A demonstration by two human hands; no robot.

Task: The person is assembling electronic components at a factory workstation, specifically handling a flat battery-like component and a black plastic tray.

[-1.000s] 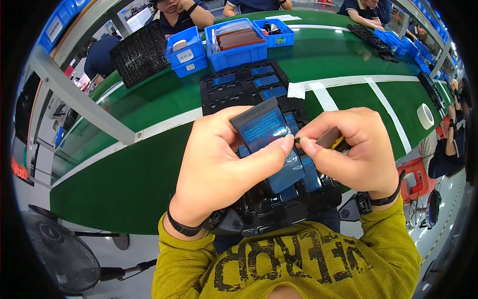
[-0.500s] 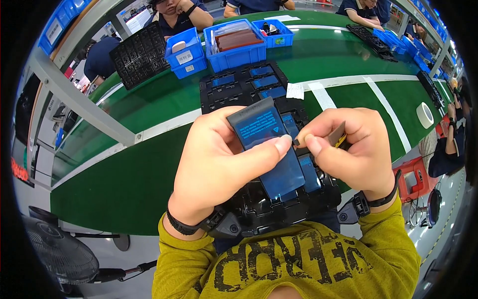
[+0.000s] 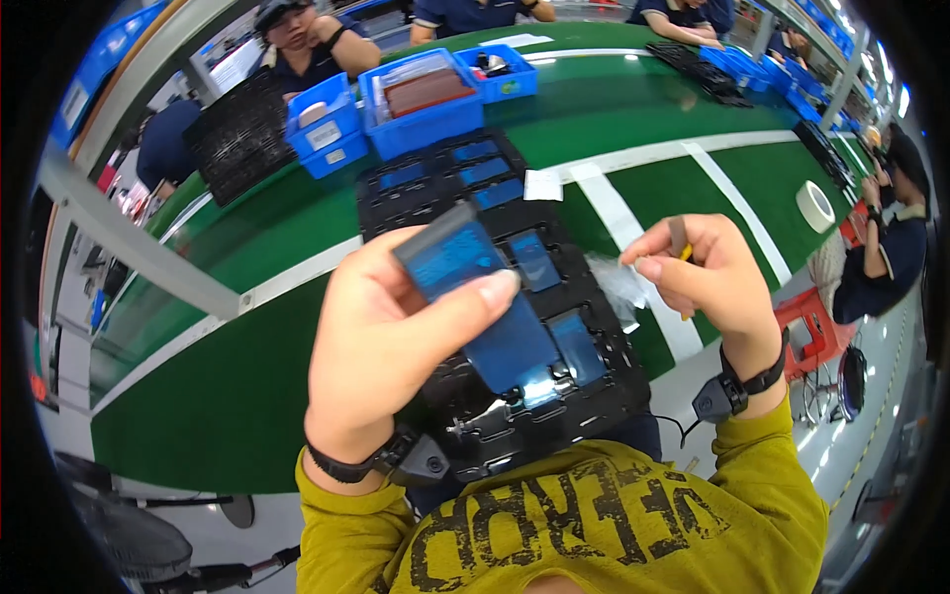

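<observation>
My left hand (image 3: 381, 327) is closed around a flat battery pack (image 3: 515, 342), dark with a shiny blue face and a black upper end. Its thumb lies across the blue face, and the pack is tilted above a black moulded tray (image 3: 485, 436). More flat blue packs, such as one nearby (image 3: 578, 348), lie in the tray's slots. To the right, apart from the pack, my right hand (image 3: 717, 272) is closed on a slim brown-and-yellow tool (image 3: 679, 236). Its fingers hide most of the tool, so its kind is unclear.
Crumpled clear film (image 3: 618, 287) lies beside the tray, near a white paper slip (image 3: 543, 185). Blue bins (image 3: 421, 124) stand beyond the tray. A roll of white tape (image 3: 815, 206) is at the right. A metal post (image 3: 148, 238) rises at the left. Several people sit around.
My right hand has drawn away from the battery pack, rightward, still with the slim tool. The view has shifted, and clear film now shows beside the tray.
</observation>
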